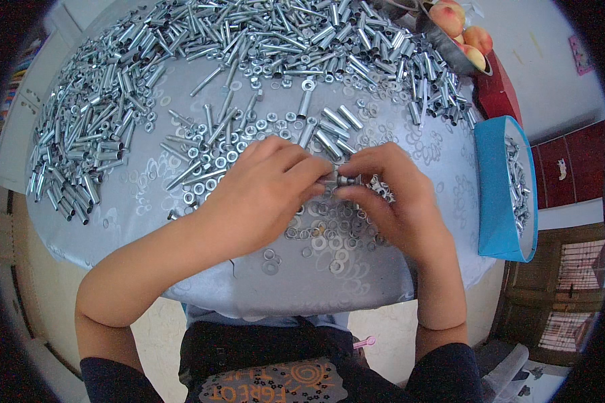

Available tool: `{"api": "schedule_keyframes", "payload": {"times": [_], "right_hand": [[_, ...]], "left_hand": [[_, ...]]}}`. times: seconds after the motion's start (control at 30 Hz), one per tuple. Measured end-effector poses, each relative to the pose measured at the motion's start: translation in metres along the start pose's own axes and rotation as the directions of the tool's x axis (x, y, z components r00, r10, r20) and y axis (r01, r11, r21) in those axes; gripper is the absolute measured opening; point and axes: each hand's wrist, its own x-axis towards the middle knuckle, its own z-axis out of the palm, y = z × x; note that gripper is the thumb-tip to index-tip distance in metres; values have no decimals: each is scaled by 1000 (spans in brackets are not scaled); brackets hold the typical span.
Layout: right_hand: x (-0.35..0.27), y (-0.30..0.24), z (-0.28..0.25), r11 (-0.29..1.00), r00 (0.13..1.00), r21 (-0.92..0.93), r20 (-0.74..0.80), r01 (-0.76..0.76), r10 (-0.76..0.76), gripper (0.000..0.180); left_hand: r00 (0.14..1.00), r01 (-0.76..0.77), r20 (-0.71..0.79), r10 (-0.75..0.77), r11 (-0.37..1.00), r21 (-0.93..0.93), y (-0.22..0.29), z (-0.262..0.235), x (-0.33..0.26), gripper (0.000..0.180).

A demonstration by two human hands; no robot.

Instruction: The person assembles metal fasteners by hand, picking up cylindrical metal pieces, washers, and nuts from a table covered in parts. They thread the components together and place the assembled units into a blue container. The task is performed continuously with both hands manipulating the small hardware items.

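My left hand (269, 185) and my right hand (400, 201) meet over the middle of the table, fingertips nearly touching. Between them is a small metal bolt (346, 180), apparently with a nut or washer on it. Both hands pinch it, the left by one end and the right by the other; the fingers cover part of it. Flat washers (319, 242) lie scattered just below the hands. Beyond the fingers are several loose metal sleeves (333, 124). Beside my left hand, bolts (188, 171) and hex nuts (220, 162) lie in a loose heap.
A broad pile of bolts and sleeves (282, 33) curves around the table's far and left sides. At the right edge stands a blue fabric bin (494, 195) with metal parts inside. A metal bowl (444, 43) of peaches (447, 18) and a red box (497, 87) sit far right.
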Motion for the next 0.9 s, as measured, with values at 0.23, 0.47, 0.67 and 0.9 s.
{"api": "schedule_keyframes", "payload": {"times": [0.23, 0.47, 0.67, 0.9], "right_hand": [[-1, -5, -1, 995, 995, -41, -35, -90, 89, 25], [0, -5, 7, 994, 994, -69, -76, -85, 80, 21], [-1, 0, 2, 996, 995, -95, 103, -6, 15, 20], [0, -8, 2, 984, 979, -130, 180, 124, -99, 21]], "left_hand": [[1000, 5, -2, -5, 1000, -13, 4, 0, -1, 26], [987, -85, -128, 98, 991, 107, 3, 0, -2, 24], [991, -76, -110, 78, 997, 22, 9, -5, 0, 18], [992, -30, -128, 14, 991, -130, 9, -7, -1, 14]]}}
